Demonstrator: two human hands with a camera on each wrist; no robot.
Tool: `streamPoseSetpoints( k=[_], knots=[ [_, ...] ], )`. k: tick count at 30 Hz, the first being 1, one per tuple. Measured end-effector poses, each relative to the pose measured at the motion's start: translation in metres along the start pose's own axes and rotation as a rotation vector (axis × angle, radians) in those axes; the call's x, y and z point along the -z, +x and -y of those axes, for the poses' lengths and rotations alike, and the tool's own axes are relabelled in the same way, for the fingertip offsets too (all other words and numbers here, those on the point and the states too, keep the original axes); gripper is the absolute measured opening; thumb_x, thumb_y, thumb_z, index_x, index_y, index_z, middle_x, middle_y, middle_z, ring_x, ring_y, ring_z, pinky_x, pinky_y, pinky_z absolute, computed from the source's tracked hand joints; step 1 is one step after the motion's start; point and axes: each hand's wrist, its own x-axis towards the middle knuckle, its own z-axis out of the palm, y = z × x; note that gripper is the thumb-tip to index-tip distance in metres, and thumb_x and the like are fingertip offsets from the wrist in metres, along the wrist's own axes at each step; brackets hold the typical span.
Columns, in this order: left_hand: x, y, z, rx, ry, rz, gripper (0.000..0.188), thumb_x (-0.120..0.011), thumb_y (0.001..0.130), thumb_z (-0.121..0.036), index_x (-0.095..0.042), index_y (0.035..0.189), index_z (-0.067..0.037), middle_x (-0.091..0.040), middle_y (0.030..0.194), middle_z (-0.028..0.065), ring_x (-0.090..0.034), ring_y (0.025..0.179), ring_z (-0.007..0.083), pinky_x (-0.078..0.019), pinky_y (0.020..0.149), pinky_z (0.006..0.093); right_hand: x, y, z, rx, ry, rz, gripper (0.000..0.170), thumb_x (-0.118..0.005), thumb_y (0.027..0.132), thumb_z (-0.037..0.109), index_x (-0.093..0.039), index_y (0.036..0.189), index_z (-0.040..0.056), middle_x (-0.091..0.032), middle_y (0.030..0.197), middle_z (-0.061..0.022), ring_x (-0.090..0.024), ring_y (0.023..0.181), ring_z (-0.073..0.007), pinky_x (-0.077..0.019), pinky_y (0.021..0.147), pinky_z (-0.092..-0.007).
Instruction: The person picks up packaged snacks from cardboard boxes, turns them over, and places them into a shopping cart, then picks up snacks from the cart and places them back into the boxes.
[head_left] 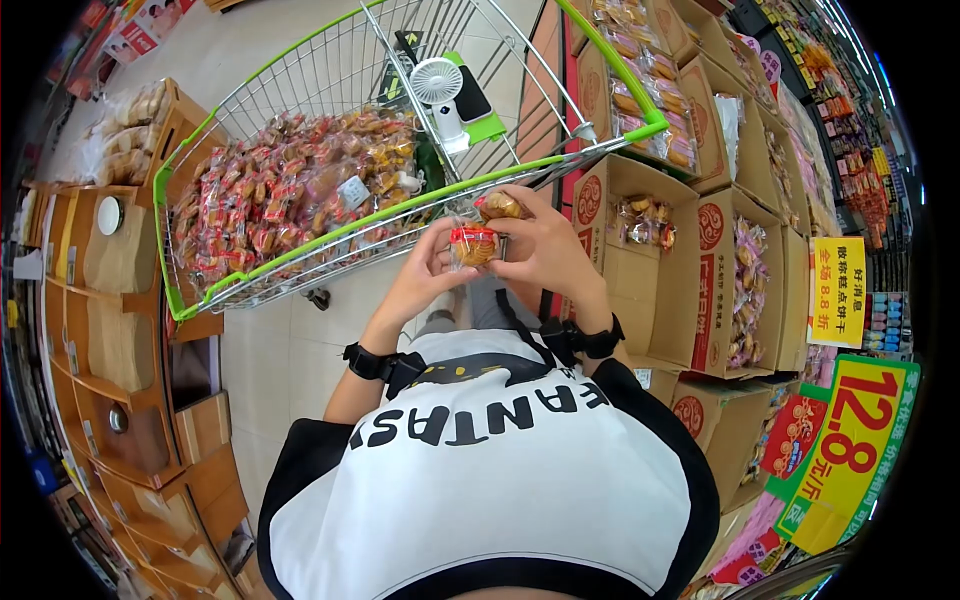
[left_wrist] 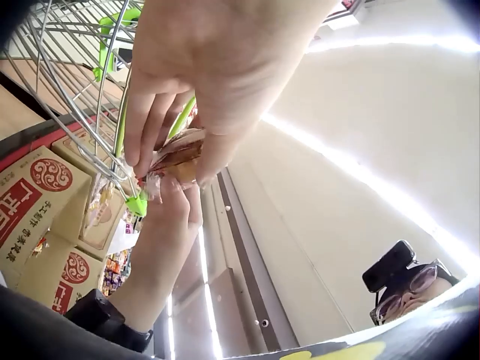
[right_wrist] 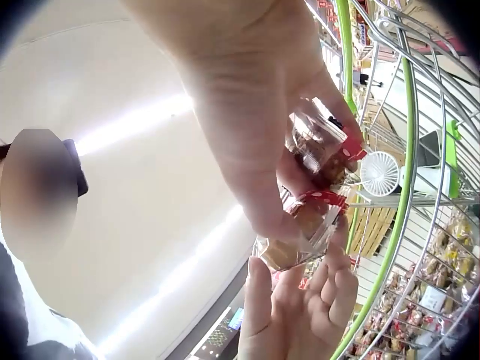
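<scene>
Over the near side of the shopping cart (head_left: 290, 265), my left hand (head_left: 425, 270) holds a round golden-brown pastry (head_left: 474, 249) in clear wrapping with a red band. My right hand (head_left: 550, 250) pinches the other side of that pastry with its thumb. A second wrapped pastry (head_left: 500, 206) sits in the right hand's fingers, just beyond the first. In the right wrist view, the red-printed wrapper (right_wrist: 322, 202) is crinkled between both hands, while the second pastry (right_wrist: 316, 142) lies against the right palm. The left hand's back hides much of the first pastry (left_wrist: 184, 161) in the left wrist view.
A big heap of red-wrapped pastries (head_left: 290, 190) fills the cart's left part. A white fan (head_left: 438, 85) and a phone (head_left: 470, 95) sit by its frame. Cardboard boxes (head_left: 640, 290) of packaged goods line the right; wooden shelves (head_left: 120, 340) stand left.
</scene>
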Motion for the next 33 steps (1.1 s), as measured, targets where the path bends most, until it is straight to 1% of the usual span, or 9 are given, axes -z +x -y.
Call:
streamPoseSetpoints(
  k=[7,12,15,20,22,24,26,28,33],
  knots=[
    [0.019,-0.001,0.009,-0.097,0.106,-0.058,0.049,-0.056,0.074,0.003,-0.031,0.116,-0.002,-0.044,0.111,0.0097,-0.050,0.098,0.0170,-0.0432,0.082,0.0291,-0.006,0.007,-0.002,0.057,0.030,0.037,0.030,-0.067,0.063,0.013,-0.062,0.092,0.0074,-0.046,0.113,-0.0109,-0.051,0.097,-0.0251,-0.0417,0.082,-0.0316],
    [0.036,-0.003,0.007,0.054,-0.127,-0.235,0.042,-0.053,0.076,-0.003,-0.035,0.114,-0.002,-0.046,0.108,0.0085,-0.050,0.097,0.0161,-0.0420,0.082,0.0299,-0.004,0.013,-0.007,-0.297,0.562,-0.012,0.029,-0.057,0.074,0.002,-0.059,0.102,0.0073,-0.046,0.108,-0.0091,-0.050,0.092,-0.0154,-0.0422,0.073,-0.0232],
    [0.053,-0.002,0.016,0.052,-0.101,-0.275,0.061,-0.048,0.077,-0.003,-0.016,0.129,-0.003,-0.047,0.109,0.0192,-0.053,0.096,0.0270,-0.0402,0.087,0.0376,-0.010,0.021,-0.009,-0.270,0.571,-0.136,0.046,-0.055,0.074,-0.001,-0.046,0.118,0.0094,-0.046,0.110,-0.0098,-0.050,0.093,-0.0143,-0.0427,0.076,-0.0224],
    [0.063,0.006,0.013,0.078,-0.156,-0.240,0.062,-0.045,0.077,-0.001,-0.014,0.130,-0.003,-0.046,0.110,0.0199,-0.052,0.097,0.0268,-0.0398,0.087,0.0379,-0.006,0.031,0.001,-0.335,0.672,-0.264,0.058,-0.057,0.071,-0.006,-0.037,0.123,0.0082,-0.048,0.111,-0.0111,-0.052,0.095,-0.0158,-0.0426,0.081,-0.0252],
    [0.064,0.008,0.008,0.073,-0.166,-0.219,0.063,-0.045,0.077,0.000,-0.013,0.130,-0.003,-0.045,0.111,0.0199,-0.052,0.097,0.0266,-0.0396,0.087,0.0376,-0.008,0.033,-0.001,-0.346,0.442,-0.249,0.047,-0.058,0.066,-0.008,-0.047,0.110,0.0036,-0.051,0.109,-0.0097,-0.052,0.096,-0.0162,-0.0430,0.082,-0.0266],
    [0.064,0.010,0.000,0.073,-0.142,-0.174,0.042,-0.053,0.075,-0.007,-0.036,0.113,-0.004,-0.045,0.107,0.0058,-0.047,0.099,0.0129,-0.0392,0.084,0.0273,-0.009,0.039,0.001,-0.252,0.400,-0.236,0.042,-0.059,0.063,-0.008,-0.051,0.103,0.0043,-0.052,0.106,-0.0087,-0.053,0.095,-0.0182,-0.0440,0.080,-0.0276],
    [0.066,0.012,-0.003,0.069,-0.141,-0.171,0.043,-0.053,0.075,-0.006,-0.036,0.114,-0.004,-0.045,0.107,0.0056,-0.046,0.099,0.0126,-0.0384,0.085,0.0271,-0.009,0.045,0.005,-0.153,0.358,-0.228,0.037,-0.059,0.061,-0.009,-0.054,0.095,0.0050,-0.053,0.104,-0.0077,-0.054,0.094,-0.0202,-0.0450,0.078,-0.0285],
    [0.068,0.013,-0.005,0.064,-0.138,-0.165,0.043,-0.053,0.075,-0.006,-0.035,0.114,-0.004,-0.044,0.107,0.0055,-0.046,0.100,0.0124,-0.0375,0.085,0.0269,-0.009,0.050,0.009,0.035,0.019,-0.272,0.035,-0.058,0.055,-0.009,-0.058,0.085,0.0093,-0.054,0.098,-0.0058,-0.054,0.089,-0.0231,-0.0442,0.075,-0.0305],
    [0.072,0.019,-0.004,0.006,-0.089,-0.119,0.049,-0.056,0.072,-0.007,-0.034,0.115,-0.003,-0.044,0.108,0.0064,-0.044,0.104,0.0151,-0.0341,0.089,0.0291,-0.007,0.054,0.011,0.124,-0.145,-0.390,0.032,-0.058,0.053,-0.008,-0.060,0.076,0.0124,-0.053,0.094,-0.0035,-0.047,0.090,-0.0245,-0.0396,0.076,-0.0322]
  ],
)
